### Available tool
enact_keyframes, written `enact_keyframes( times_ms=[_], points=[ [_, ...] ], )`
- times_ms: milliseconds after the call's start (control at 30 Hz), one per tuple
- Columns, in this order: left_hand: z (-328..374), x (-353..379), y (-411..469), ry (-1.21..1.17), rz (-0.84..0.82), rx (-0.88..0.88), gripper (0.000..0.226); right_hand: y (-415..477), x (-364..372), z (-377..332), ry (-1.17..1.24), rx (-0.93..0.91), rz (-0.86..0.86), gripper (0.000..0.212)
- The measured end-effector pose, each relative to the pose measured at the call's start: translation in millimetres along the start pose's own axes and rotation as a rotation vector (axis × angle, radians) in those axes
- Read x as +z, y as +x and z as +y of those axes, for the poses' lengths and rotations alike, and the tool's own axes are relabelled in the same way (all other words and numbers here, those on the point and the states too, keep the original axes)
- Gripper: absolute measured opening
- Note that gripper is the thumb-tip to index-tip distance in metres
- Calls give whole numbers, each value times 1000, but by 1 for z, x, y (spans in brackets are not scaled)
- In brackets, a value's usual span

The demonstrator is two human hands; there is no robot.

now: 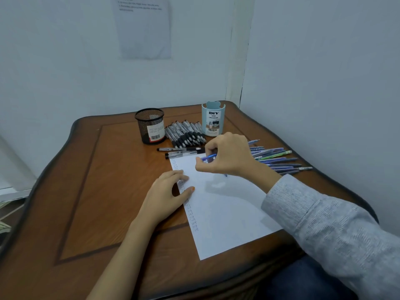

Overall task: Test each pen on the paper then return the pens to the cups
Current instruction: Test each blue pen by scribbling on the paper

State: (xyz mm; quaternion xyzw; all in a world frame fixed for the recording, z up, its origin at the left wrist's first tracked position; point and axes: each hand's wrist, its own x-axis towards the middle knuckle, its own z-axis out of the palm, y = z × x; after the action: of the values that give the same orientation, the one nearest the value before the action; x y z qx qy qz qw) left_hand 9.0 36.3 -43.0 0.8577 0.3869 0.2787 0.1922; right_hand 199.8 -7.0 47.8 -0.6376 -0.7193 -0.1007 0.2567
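— What is the right hand [225,156] doing?

— It grips a blue pen [208,157], pinched between thumb and curled fingers, above the far end of the paper [225,213]. A bit of blue shows under the palm, at the sheet; I cannot tell whether it touches.

— And the left hand [171,191]?

— Its fingers are relaxed and nearly straight, and it grasps nothing. It rests flat on the paper's left edge, with the thumb on the sheet and the heel on the desk [97,191]. A column of small written marks [191,215] runs along that edge, partly under the fingers.

— Where are the cups?

— Both stand beyond the right hand. The black mesh cup [150,126] is farther left, and the light blue desk organizer cup [213,120] is just past the knuckles.

— Other pens?

— A heap of black-grip pens [186,133] lies between the two cups. Three black pens [179,150] lie side by side just left of the right hand, at the paper's far edge. A row of blue pens [277,159], one green among them, lies on the desk to the right of that hand, behind the grey sleeve [324,224].
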Motion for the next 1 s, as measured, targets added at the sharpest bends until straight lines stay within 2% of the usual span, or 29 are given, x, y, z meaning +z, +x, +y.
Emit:
enact_keyframes(
  times_ms=[100,200,233,300,367,433,500,567,600,800,900,1000],
  points=[
    [5,-1,-3,21,12,14,37,-9,-2,-4,136,-76,-59,45],
    [6,-2,-5,23,12,12,36,-13,-3,-10,319,-90,-100,13],
    [6,-2,-6,29,9,14,36,-15,-5,-13,474,3,-82,15],
    [6,-2,-6,37,4,14,36,-19,-11,-21,906,250,-79,35],
    [6,-2,-6,38,-3,10,37,-23,-14,-22,1139,424,-197,61],
    [5,-2,-5,38,-8,10,36,-32,-14,-23,1190,524,-375,81],
    [5,-1,-5,33,-1,16,34,-44,-8,-29,1250,625,-437,70],
    [4,-1,-5,24,6,24,34,-57,2,-35,1222,669,-379,40],
    [5,-1,-5,20,7,20,34,-63,7,-38,1180,679,-334,33],
    [8,-4,-7,-7,-16,9,50,-88,29,-59,1182,658,-121,41],
    [7,-3,-7,-20,-5,3,40,-93,32,-65,1041,626,-41,50],
    [7,-2,-6,-15,6,0,33,-98,39,-65,865,532,25,46]
  ],
)
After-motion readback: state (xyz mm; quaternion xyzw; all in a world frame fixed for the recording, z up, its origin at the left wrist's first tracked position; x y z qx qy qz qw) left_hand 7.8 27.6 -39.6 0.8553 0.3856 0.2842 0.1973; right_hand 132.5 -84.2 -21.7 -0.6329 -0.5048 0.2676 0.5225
